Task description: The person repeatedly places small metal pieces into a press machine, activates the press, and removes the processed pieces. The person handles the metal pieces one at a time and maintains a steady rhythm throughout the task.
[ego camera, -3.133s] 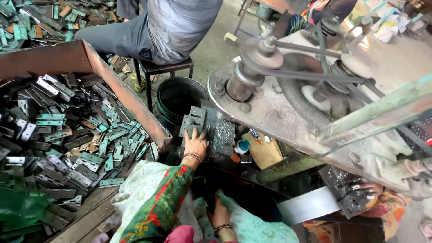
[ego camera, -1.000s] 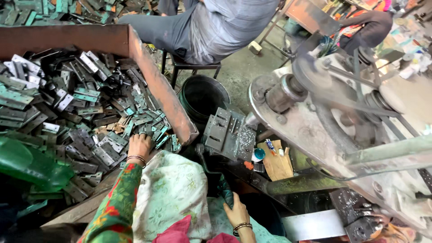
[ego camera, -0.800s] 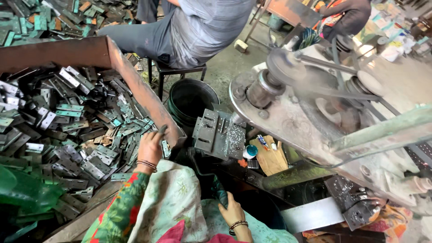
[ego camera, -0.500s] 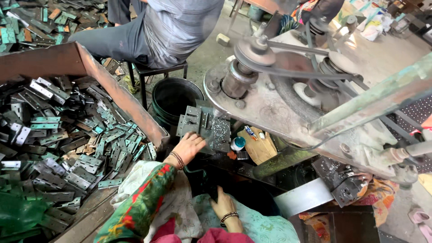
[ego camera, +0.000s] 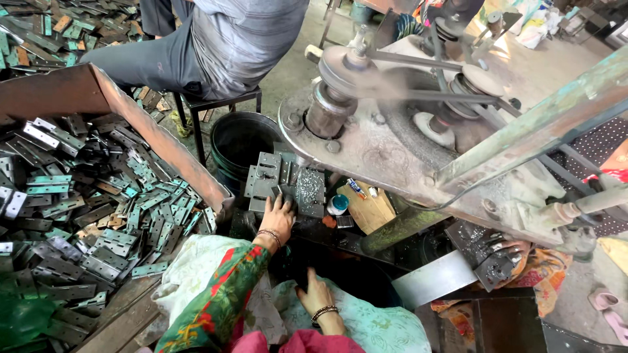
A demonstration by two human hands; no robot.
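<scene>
the left hand [ego camera: 278, 219] reaches forward with its fingers spread and laid flat on the grey metal plates [ego camera: 282, 186] that sit on the machine bed just under the belt-driven press [ego camera: 366, 124], touching them without clasping any. the right hand [ego camera: 315, 295] rests lower down in the dark gap by the patterned cloth [ego camera: 366, 323], fingers curled, though whether they grip anything cannot be told. a heap of metal hinges [ego camera: 91, 202] fills the rusty tray [ego camera: 163, 140] to the left, a black bucket [ego camera: 239, 140] stands beyond the plates, and a seated person [ego camera: 229, 39] works behind it.
</scene>
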